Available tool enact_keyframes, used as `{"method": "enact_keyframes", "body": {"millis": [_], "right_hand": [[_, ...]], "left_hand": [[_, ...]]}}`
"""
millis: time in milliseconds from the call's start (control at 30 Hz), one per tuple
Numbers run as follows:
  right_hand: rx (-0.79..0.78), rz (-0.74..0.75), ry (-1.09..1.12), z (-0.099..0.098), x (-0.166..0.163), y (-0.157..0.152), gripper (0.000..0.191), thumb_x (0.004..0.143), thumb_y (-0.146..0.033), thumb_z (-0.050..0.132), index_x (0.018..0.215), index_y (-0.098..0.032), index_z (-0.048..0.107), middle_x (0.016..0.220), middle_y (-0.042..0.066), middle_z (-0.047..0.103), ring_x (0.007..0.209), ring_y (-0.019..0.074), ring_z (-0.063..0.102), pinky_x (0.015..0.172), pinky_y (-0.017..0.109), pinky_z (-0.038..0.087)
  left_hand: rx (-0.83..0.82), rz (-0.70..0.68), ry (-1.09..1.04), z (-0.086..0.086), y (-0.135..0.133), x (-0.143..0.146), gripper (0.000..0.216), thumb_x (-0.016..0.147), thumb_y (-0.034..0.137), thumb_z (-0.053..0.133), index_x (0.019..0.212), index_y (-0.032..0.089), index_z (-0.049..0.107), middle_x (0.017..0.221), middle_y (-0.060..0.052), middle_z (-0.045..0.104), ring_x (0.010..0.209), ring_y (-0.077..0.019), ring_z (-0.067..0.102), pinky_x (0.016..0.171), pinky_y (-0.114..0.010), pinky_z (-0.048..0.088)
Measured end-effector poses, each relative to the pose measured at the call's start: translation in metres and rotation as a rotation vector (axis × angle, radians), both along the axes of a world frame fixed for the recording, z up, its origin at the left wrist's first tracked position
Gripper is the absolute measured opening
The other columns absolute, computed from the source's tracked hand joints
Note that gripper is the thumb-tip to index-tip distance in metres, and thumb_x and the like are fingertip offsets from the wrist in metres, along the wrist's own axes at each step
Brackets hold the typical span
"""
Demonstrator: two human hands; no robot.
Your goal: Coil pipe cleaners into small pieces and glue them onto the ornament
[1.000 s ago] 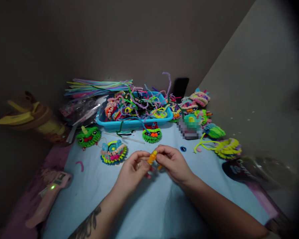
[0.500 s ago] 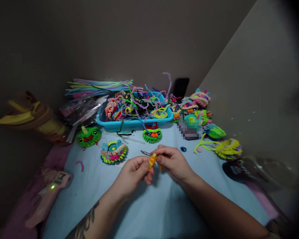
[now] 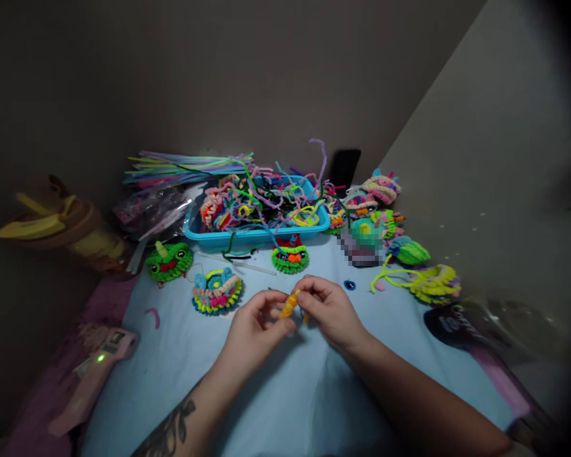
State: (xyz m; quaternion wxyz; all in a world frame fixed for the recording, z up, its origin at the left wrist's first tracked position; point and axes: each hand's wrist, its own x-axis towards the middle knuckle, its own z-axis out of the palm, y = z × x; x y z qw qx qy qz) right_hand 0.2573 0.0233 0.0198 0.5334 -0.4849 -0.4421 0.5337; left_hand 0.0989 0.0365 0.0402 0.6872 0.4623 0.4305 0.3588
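A small orange coil of fuzzy pipe cleaner (image 3: pixel 289 305) is pinched at its upper end by the thumb and fingers of my right hand (image 3: pixel 330 309). My left hand (image 3: pixel 254 327) is just left of it, the thumb apart from the fingers and the fingertips close against the coil. A short orange end hangs below my right fingers. The metal tip of a slim tool is almost hidden behind my hands. Ahead of them sits a green frog-like pipe-cleaner face (image 3: pixel 290 257); to the left is a multicoloured pipe-cleaner piece (image 3: pixel 217 292).
A blue tray (image 3: pixel 257 238) holds tangled pipe cleaners, with a straight bundle (image 3: pixel 185 166) behind it. At left are a green figure (image 3: pixel 169 261), a pink glue gun (image 3: pixel 98 374) and a tumbler (image 3: pixel 71 228). At right lie a yellow piece (image 3: pixel 435 284), a blue eye (image 3: pixel 349 285) and a bottle (image 3: pixel 485 327).
My left thumb has come off the orange coil and dropped lower, opening the hand. The coil has tilted left in my right fingers, and the metal tip has mostly gone from sight.
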Motion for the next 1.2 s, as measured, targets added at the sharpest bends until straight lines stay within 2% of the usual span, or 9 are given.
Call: {"method": "enact_keyframes", "body": {"millis": [67,133,333,533,800,933,1067,1133,1200], "right_hand": [[-0.019,-0.003,0.005,-0.001,0.000,0.000,0.022,0.072,-0.038,0.073,0.076,-0.017,0.065,0.062,-0.002,0.057,0.052,0.0090,0.048,0.046,0.020,0.038],[-0.035,0.014,0.029,-0.002,0.000,-0.001,0.023,0.071,-0.038,0.074,0.078,-0.017,0.067,0.066,-0.001,0.060,0.052,0.0092,0.049,0.046,0.020,0.038],[-0.034,0.029,0.020,-0.003,0.005,0.001,0.024,0.073,-0.037,0.073,0.089,-0.019,0.073,0.070,0.001,0.064,0.057,0.0108,0.052,0.052,0.023,0.040],[0.041,0.091,0.005,-0.001,0.006,0.001,0.018,0.074,-0.037,0.073,0.083,-0.021,0.075,0.078,0.002,0.062,0.067,0.0121,0.055,0.059,0.024,0.041],[0.065,0.233,0.148,0.003,0.002,0.000,0.023,0.074,-0.039,0.073,0.073,-0.018,0.066,0.066,-0.003,0.054,0.056,0.0077,0.047,0.053,0.020,0.035],[0.114,0.165,0.095,0.001,0.005,0.000,0.021,0.078,-0.038,0.069,0.076,-0.018,0.062,0.070,-0.002,0.054,0.058,0.0084,0.049,0.055,0.021,0.038],[0.195,0.094,-0.152,0.003,0.006,0.001,0.019,0.083,-0.036,0.063,0.076,-0.019,0.061,0.073,0.000,0.055,0.066,0.0122,0.054,0.062,0.025,0.043],[0.295,0.039,-0.341,0.007,0.007,0.000,0.017,0.085,-0.036,0.059,0.082,-0.020,0.062,0.081,0.003,0.058,0.077,0.0161,0.057,0.071,0.029,0.046],[0.449,-0.099,-0.551,0.011,0.010,-0.001,0.022,0.084,-0.037,0.059,0.100,-0.022,0.061,0.104,0.008,0.059,0.101,0.0226,0.055,0.088,0.038,0.043]], "left_hand": [[0.070,0.055,0.084,0.000,-0.001,0.000,0.028,0.057,0.025,0.081,0.078,0.014,0.068,0.068,-0.001,0.065,0.062,-0.0124,0.057,0.055,-0.020,0.043],[0.040,0.030,0.098,-0.001,-0.001,-0.001,0.023,0.062,0.029,0.078,0.076,0.014,0.068,0.062,0.000,0.063,0.056,-0.0111,0.054,0.051,-0.020,0.041],[-0.143,-0.176,-0.097,-0.002,0.002,-0.007,0.038,0.070,0.049,0.070,0.073,0.012,0.066,0.059,-0.001,0.060,0.045,-0.0075,0.047,0.042,-0.019,0.036],[-0.240,-0.313,-0.217,-0.004,-0.002,-0.007,0.038,0.078,0.049,0.062,0.079,0.011,0.065,0.050,0.004,0.048,0.037,-0.0041,0.034,0.037,-0.017,0.026],[-0.463,-0.495,-0.356,-0.002,0.000,-0.011,0.032,0.075,0.043,0.068,0.077,0.012,0.060,0.052,0.007,0.039,0.037,-0.0019,0.023,0.033,-0.015,0.022],[-0.335,-0.361,-0.269,-0.001,0.000,-0.009,0.037,0.076,0.047,0.066,0.084,0.011,0.063,0.064,-0.001,0.057,0.041,-0.0039,0.041,0.034,-0.015,0.029],[-0.123,-0.247,-0.076,-0.001,0.000,-0.006,0.039,0.068,0.048,0.073,0.081,0.012,0.066,0.073,-0.005,0.066,0.050,-0.0080,0.053,0.041,-0.017,0.039],[-0.083,-0.199,-0.005,-0.003,0.002,-0.006,0.040,0.066,0.049,0.073,0.076,0.011,0.067,0.066,-0.004,0.065,0.047,-0.0082,0.053,0.041,-0.018,0.040],[-0.049,-0.068,0.039,-0.004,0.005,-0.007,0.040,0.065,0.049,0.074,0.077,0.012,0.067,0.065,-0.004,0.066,0.048,-0.0095,0.055,0.042,-0.018,0.041]]}}
